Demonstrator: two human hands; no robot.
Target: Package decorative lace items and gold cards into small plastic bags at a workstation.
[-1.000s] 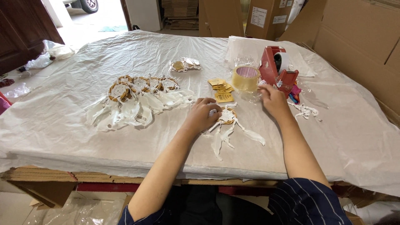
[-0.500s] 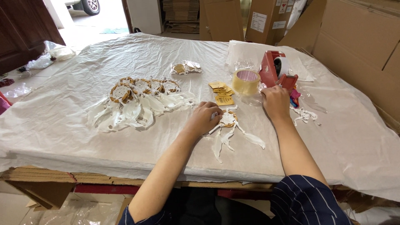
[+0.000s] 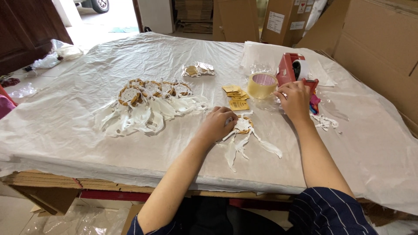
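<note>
My left hand rests with curled fingers on a small dreamcatcher, a woven hoop with white feathers trailing toward me. My right hand reaches to the red tape dispenser at the right, fingers at its front edge by the tape; whether it pinches tape I cannot tell. A roll of clear tape stands just left of that hand. A small stack of tan paper tags lies between the roll and the dreamcatcher.
A row of several finished dreamcatchers lies to the left on the white plastic sheet. A clear bag of small parts sits behind them. Cardboard boxes stand at the back and right. White scraps lie by my right wrist.
My right hand has moved from beside the dreamcatcher up to the tape dispenser. My left hand has stayed on the dreamcatcher.
</note>
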